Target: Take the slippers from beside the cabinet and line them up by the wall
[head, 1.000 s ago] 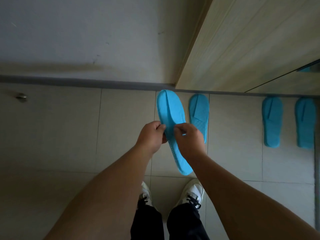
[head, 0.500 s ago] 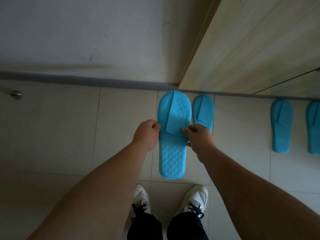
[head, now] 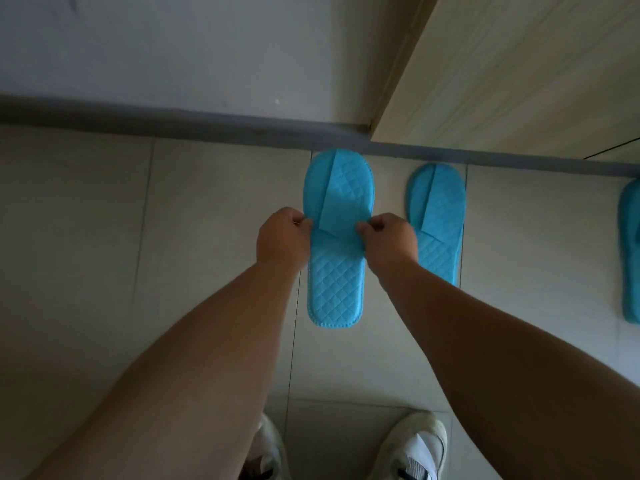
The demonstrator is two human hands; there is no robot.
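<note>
A quilted blue slipper (head: 336, 285) lies face up over the floor tiles, toe towards the grey skirting. My left hand (head: 281, 239) pinches its left edge and my right hand (head: 389, 239) pinches its right edge, both at the mouth of the strap. Whether its sole touches the floor I cannot tell. A second blue slipper (head: 437, 216) lies flat just to the right, toe at the cabinet's base. Part of a third blue slipper (head: 631, 251) shows at the right edge of the frame.
The white wall (head: 180, 53) with its grey skirting (head: 138, 119) runs across the top. The light wooden cabinet (head: 512, 67) stands at the upper right. My two white trainers (head: 412, 448) stand on the tiled floor (head: 76, 237) below the held slipper.
The held slipper has turned from edge-on to flat, face up, and dropped lower, toe towards the skirting. My view has shifted left, so the slippers at the right slid out of frame.
</note>
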